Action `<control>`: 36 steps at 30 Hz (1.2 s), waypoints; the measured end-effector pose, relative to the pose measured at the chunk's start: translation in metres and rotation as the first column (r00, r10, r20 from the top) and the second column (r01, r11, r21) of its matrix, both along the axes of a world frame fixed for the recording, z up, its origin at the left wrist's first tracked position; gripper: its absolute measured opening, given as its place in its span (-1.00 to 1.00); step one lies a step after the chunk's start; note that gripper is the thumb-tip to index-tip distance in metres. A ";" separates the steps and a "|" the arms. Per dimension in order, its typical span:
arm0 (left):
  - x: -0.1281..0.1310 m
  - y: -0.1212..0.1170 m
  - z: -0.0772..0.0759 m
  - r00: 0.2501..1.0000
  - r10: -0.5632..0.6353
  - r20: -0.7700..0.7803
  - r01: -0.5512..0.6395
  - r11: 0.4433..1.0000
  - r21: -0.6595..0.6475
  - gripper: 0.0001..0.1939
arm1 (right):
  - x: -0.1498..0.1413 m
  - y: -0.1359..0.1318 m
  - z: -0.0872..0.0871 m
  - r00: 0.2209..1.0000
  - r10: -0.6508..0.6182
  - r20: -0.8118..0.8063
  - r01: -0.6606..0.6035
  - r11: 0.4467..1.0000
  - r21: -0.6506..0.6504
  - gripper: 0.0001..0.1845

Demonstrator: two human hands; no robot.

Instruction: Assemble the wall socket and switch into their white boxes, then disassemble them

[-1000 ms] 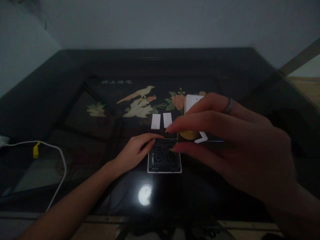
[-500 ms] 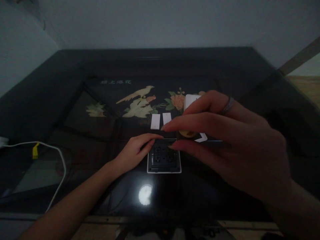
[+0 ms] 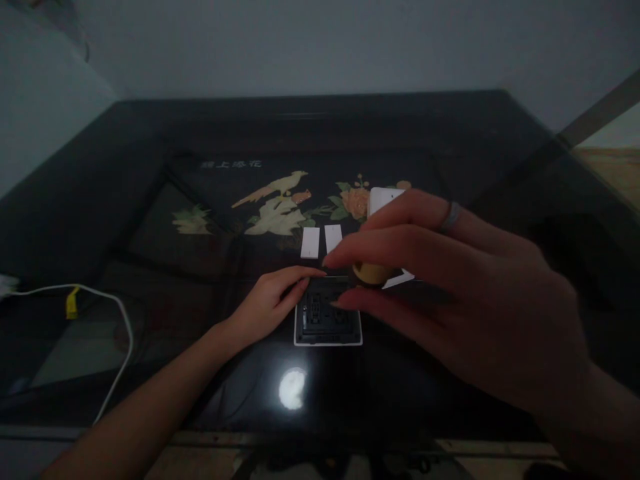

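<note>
A square wall switch lies on the dark table, its black back facing up and a white rim showing. My left hand grips its upper left corner, with the thumb at the left side and the index finger along the far edge. My right hand hovers over its right side, nearer the camera, thumb and index finger apart. No object shows held between these fingertips. Behind them is a round yellowish thing, partly hidden. Beyond the switch lie a white rectangular piece and another white piece.
A white frame-like piece is mostly hidden behind my right hand. A white cable with a yellow tag curves along the left. Bird and flower artwork decorates the glossy table, which stands against a wall.
My right hand has shifted slightly down, its thumb lower over the switch. More of the yellowish thing shows between the fingers. My left hand and the switch have stayed put.
</note>
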State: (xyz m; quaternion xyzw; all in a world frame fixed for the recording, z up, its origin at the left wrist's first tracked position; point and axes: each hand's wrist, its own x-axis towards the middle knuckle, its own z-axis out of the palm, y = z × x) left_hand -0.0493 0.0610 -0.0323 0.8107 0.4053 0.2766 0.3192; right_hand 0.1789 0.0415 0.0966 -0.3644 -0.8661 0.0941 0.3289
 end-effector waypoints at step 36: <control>0.000 0.001 -0.001 1.000 -0.002 -0.006 0.002 1.000 0.017 -0.70 | 0.006 0.000 0.005 0.995 0.095 0.000 -0.095 0.990 -0.102 -0.68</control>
